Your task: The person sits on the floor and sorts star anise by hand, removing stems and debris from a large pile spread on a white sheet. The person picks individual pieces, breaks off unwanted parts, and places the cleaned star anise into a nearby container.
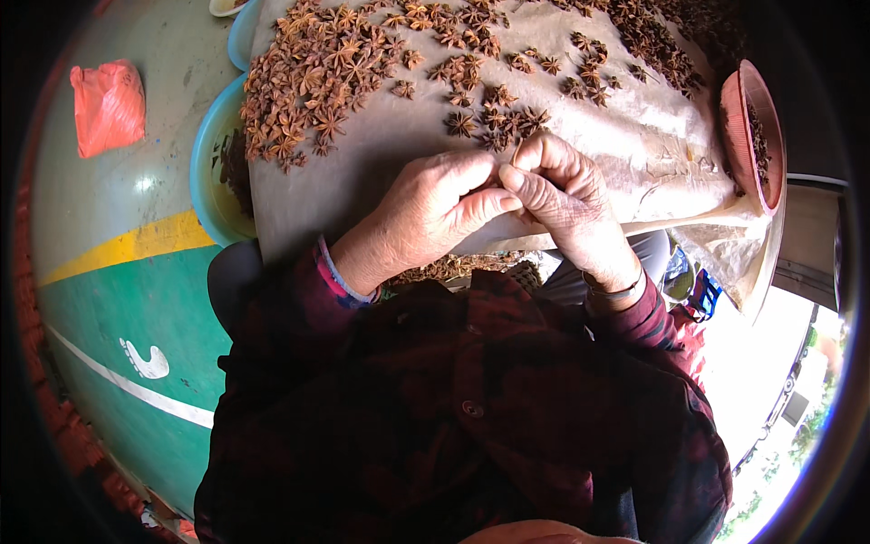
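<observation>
My left hand [435, 207] and my right hand [571, 204] meet at the fingertips over the near edge of the covered table [353, 183]. Their thumbs and fingers are bent close together, and whatever lies between them is mostly hidden; a small brown bit shows by the fingertips. Just beyond the hands lies a small group of star anise pods [499, 122]. A large heap of star anise [319, 75] spreads over the table's far left, and a darker heap [652, 47] lies at the far right.
A pink plastic basket [731, 129] with small dark pieces tilts at the table's right edge. A blue basin [204, 170] with dark pieces stands at the left edge. An orange-red plastic bag [109, 105] lies on the floor. Brown debris [448, 268] is below the near edge.
</observation>
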The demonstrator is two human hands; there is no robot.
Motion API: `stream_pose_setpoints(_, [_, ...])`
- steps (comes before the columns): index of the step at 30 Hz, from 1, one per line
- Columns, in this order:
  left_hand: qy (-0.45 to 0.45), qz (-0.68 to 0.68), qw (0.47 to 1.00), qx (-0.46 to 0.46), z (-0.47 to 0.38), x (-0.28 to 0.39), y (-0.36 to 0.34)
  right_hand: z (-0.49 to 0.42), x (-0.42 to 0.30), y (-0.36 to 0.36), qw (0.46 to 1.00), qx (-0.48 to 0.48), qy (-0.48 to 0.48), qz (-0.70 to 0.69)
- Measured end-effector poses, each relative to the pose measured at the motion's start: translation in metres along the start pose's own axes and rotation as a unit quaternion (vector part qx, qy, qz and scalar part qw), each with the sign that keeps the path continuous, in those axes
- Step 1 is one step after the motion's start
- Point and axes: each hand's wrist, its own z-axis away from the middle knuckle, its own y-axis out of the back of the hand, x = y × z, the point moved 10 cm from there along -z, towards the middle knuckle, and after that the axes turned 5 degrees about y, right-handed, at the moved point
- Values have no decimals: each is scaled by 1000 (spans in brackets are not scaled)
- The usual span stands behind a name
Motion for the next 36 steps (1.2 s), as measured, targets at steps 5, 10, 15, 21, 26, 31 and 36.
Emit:
stream_pose_setpoints(5, [3, -28, 993, -110, 7, 1, -18, 12, 10, 1, 997, 56, 0, -58])
stream_pose_setpoints(10, [78, 184, 938, -283, 27, 15, -35, 18, -9, 23, 987, 115, 45, 98])
stream_pose_setpoints(15, [182, 322, 928, -44, 3, -21, 43, 4, -42, -6, 869, -28, 144, 473])
stream_pose_setpoints(21, [290, 320, 897, 98, 12, -69, 57, -53, -27, -16, 725, -3, 143, 674])
stream_pose_setpoints(26, [310, 329, 887, 90, 10, -77, 52, -72, -11, -20, 700, -35, 153, 697])
stream_pose_setpoints(31, [345, 298, 885, 99, 8, -85, 49, -75, -17, -21, 742, -37, 187, 643])
stream_pose_setpoints(36, [363, 273, 886, 95, 6, -84, 45, -59, -32, -20, 796, -5, 218, 565])
